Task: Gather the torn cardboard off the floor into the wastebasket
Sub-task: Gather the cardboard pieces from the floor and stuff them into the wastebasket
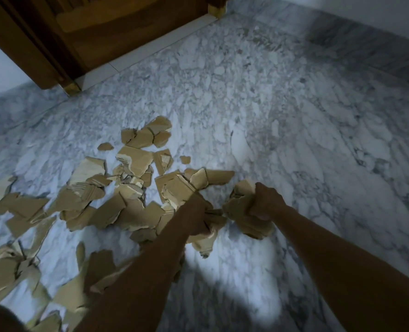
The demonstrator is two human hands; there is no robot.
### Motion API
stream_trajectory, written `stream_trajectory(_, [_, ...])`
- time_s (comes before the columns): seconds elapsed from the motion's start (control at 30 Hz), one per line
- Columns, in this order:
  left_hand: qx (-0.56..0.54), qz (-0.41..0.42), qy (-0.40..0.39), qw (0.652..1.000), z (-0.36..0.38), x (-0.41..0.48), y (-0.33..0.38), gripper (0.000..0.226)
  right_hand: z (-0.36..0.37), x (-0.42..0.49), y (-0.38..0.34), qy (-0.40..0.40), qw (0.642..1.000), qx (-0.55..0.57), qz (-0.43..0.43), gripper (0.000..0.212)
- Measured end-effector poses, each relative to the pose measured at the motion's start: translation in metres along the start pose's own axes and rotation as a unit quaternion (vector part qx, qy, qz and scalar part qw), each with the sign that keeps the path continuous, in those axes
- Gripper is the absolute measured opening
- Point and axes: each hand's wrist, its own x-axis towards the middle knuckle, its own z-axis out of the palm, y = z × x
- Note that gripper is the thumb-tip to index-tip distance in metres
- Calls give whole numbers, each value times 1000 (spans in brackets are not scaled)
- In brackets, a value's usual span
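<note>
In each grip (pixel 267 202) — torn cardboard (pixel 243 212)

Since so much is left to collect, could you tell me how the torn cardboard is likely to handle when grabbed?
The torn cardboard probably stays stiff: pieces lie flat. Likely light, as each hand's grip holds a bunched handful. Jagged, uneven scraps may slip out.

2 hands (pixel 198 218), many cardboard scraps (pixel 136 159), 1 door (pixel 117 32)
</note>
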Motion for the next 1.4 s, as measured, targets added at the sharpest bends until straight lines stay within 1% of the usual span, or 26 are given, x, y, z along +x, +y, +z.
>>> stream_trajectory(0.03, [-1, -5, 15, 1000, 2, 0, 0, 41, 1, -1, 0, 3, 1000, 3, 2, 69])
stream_trajectory(0.1, [12, -16, 17, 1000, 7, -4, 5, 44, 3, -1, 2, 4, 1000, 2, 8, 69])
stream_trajectory(0.23, [-33, -16, -1, 999, 2, -3, 0, 52, 2, -2, 1, -3, 1000, -10, 17, 62])
stream_trajectory(0.3, [-48, -15, -17, 999, 2, -5, 0, 52, 1, -2, 1, -1, 1000, -2, 21, 59])
stream_trajectory(0.37, [-60, 11, -24, 998, 1, -7, 2, 49, 2, -3, 0, 0, 1000, 1, 20, 60])
stream_trajectory(0.5, [-75, 84, -41, 993, -10, -14, 8, 34, 0, -2, -1, -9, 1000, 4, 18, 67])
stream_trajectory(0.63, [-91, 101, -51, 989, -30, -14, 4, 31, -3, -2, -1, -19, 999, 19, 22, 65])
stream_trajectory(0.7, [-87, 110, -66, 988, -38, -12, 1, 31, -5, -2, 0, -24, 999, 21, 25, 68])
stream_trajectory(0.77, [-12, 83, -76, 994, -42, -9, -1, 47, -6, 1, 1, -36, 999, 27, 31, 75])
stream_trajectory(0.83, [103, 47, -41, 993, -42, 0, -11, 74, -7, 3, 1, -45, 998, 36, 36, 82])
stream_trajectory(0.87, [139, 47, -23, 989, -41, 3, -16, 81, -6, 4, 0, -45, 998, 33, 38, 85])
stream_trajectory(0.93, [158, 62, -6, 985, -34, 14, -25, 86, -5, 4, -3, -40, 998, 21, 41, 88])
stream_trajectory(1.0, [177, 55, 7, 983, -30, 16, -23, 76, -4, 3, -5, -33, 998, 10, 47, 91])
stream_trajectory(1.07, [234, 52, 28, 970, -28, 15, -17, 63, -6, 3, -7, -32, 998, -7, 55, 93])
stream_trajectory(1.1, [267, 54, 38, 962, -27, 17, -16, 59, -6, 2, -7, -31, 998, -12, 58, 92])
stream_trajectory(1.17, [286, 50, 40, 956, -27, 20, -16, 58, -7, 2, -8, -31, 998, -15, 58, 88])
stream_trajectory(1.23, [275, 56, 32, 959, -30, 20, -15, 57, -7, 2, -8, -29, 998, -14, 57, 86])
stream_trajectory(1.3, [254, 85, 36, 963, -30, 20, -15, 52, -7, 0, -7, -28, 998, -11, 52, 85])
stream_trajectory(1.4, [181, 110, 30, 977, -32, 20, -21, 46, -9, -1, -6, -44, 999, -16, 22, 83])
